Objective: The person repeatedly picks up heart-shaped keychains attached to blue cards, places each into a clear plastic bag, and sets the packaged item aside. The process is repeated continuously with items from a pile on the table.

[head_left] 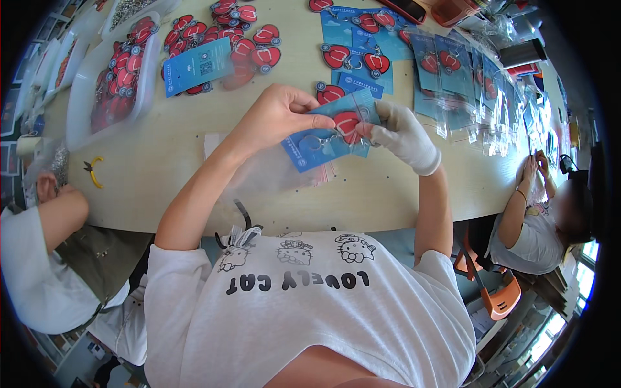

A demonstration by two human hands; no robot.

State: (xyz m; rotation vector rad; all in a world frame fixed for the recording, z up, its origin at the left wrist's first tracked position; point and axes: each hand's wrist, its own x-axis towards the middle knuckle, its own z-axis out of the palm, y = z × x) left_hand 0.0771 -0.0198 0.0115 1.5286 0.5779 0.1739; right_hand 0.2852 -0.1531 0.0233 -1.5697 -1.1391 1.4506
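Over the middle of the table I hold a blue card with a red keychain (347,127) and its metal ring against it, seemingly inside a clear plastic bag (363,103). My bare left hand (277,119) pinches the card's left side, thumb on top. My right hand (407,137), in a white glove, grips its right side with thumb and fingers beside the red charm. Beneath my hands lies a stack of clear bags (265,169). Just beyond are several red keychains (336,57) on blue cards.
At left stands a white plastic bin (76,119) of red keychains, near yellow-handled pliers (96,173). More loose keychains (240,52) and a blue card (197,64) lie at the back. Bagged cards (453,107) pile up at right. Co-workers sit on both sides.
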